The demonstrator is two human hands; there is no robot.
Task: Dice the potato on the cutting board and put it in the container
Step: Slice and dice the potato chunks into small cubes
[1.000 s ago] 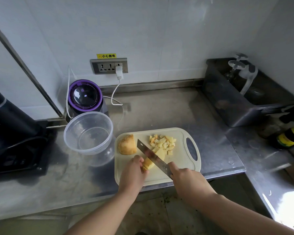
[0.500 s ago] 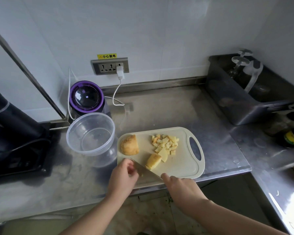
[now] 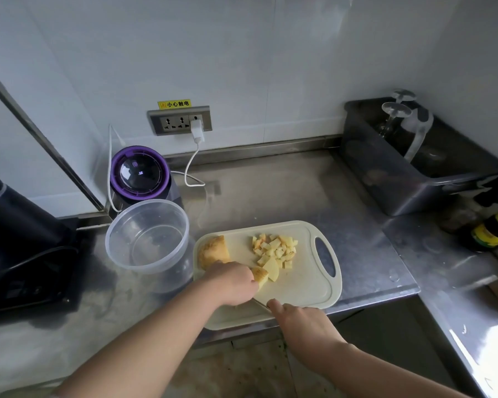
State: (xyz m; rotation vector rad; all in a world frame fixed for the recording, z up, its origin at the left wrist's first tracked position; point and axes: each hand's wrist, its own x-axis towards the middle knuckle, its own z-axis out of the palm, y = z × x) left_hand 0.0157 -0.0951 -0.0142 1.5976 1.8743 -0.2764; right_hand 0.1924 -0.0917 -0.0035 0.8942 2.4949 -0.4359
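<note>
A cream cutting board (image 3: 305,285) lies at the counter's front edge. On it sit a pile of potato dice (image 3: 275,249), a large unpeeled potato piece (image 3: 213,251) at the left, and a smaller potato chunk (image 3: 266,274) in the middle. My left hand (image 3: 232,282) grips that smaller chunk. My right hand (image 3: 302,323) holds a knife at the board's near edge; only a sliver of the blade (image 3: 260,303) shows, low and mostly hidden under my left hand. The clear round container (image 3: 147,237) stands empty just left of the board.
A purple-rimmed appliance (image 3: 140,173) with a white cable stands behind the container. Dark equipment (image 3: 20,242) fills the left. A dark bin (image 3: 408,168) sits at the back right, with bottles (image 3: 492,231) on the right counter.
The knife, which lay across the potato chunk a second ago, has drawn back to the board's near edge. My left hand pulled back, then reached forward and took hold of the chunk again.
</note>
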